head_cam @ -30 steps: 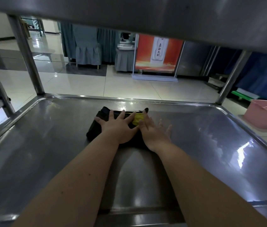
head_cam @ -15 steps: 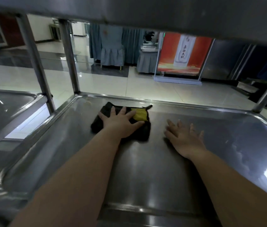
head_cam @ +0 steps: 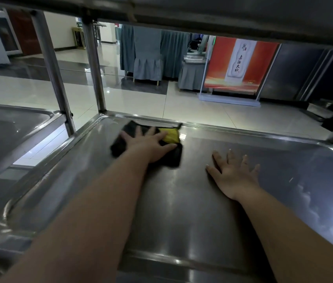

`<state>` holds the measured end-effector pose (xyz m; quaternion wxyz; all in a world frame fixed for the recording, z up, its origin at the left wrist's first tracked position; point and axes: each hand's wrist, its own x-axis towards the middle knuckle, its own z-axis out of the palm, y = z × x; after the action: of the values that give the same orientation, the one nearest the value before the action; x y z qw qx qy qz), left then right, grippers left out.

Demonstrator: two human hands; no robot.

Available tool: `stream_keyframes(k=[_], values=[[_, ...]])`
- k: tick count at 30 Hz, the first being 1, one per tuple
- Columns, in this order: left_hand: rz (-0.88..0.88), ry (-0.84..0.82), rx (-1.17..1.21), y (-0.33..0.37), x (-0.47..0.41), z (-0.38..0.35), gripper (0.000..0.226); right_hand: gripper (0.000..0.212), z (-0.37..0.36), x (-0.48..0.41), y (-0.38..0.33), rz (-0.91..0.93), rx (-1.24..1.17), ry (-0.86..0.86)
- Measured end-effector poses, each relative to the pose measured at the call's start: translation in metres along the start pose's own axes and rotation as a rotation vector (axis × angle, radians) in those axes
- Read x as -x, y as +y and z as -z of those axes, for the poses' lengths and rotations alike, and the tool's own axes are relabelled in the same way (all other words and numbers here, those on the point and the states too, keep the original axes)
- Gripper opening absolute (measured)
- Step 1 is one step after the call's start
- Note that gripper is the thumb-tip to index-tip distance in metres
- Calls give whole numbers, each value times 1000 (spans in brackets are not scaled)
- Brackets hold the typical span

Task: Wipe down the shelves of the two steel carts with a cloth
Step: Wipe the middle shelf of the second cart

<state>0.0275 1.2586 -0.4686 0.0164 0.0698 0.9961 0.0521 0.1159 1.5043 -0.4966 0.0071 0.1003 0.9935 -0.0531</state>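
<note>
Since 1 second ago, my right grip (head_cam: 235, 176) has come off the cloth (head_cam: 172, 156) and is now lying flat on bare steel. The cloth has travelled left, toward the far-left corner of the shelf (head_cam: 182, 211).

1. My left grip (head_cam: 149, 146) is pressing down on the cloth with its fingers spread and straight, not curled round it. The cloth is lying near the far rim, just beside the corner post (head_cam: 94, 64), and it is blurred, so it is probably sliding.
2. My right grip is also resting apart and flat, holding nothing, well clear of the cloth. I judge that it is bracing me.
3. To do this step well, I am keeping the palm flat so the whole fold stays in contact, running the cloth tight into the corner and along the raised rim, then overlapping each pass back toward myself.

The shelf is forming 1 shallow tray with a raised lip, and I am seeing only the cloth and both grips in it. The second cart's shelf (head_cam: 8, 131) is standing to the left, and nothing is showing on its visible part.
</note>
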Motion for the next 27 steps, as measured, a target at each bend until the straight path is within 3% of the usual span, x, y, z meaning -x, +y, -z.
stream_keyframes(k=[4, 7, 11, 20, 27], values=[[-186, -28, -11, 114, 0, -12, 70, 81, 1, 0, 3, -5, -95, 19], [-218, -60, 12, 133, -4, -14, 68, 82, 4, 2, 6, -29, -131, 46], [-201, -9, 35, 85, -7, -8, 71, 80, 7, 4, 3, 1, -96, 20], [244, 24, 17, -137, 2, 16, 79, 71, 5, 4, -1, 9, -9, 13], [223, 3, -14, -94, -2, 13, 79, 76, 4, 2, -2, -10, 51, 1]])
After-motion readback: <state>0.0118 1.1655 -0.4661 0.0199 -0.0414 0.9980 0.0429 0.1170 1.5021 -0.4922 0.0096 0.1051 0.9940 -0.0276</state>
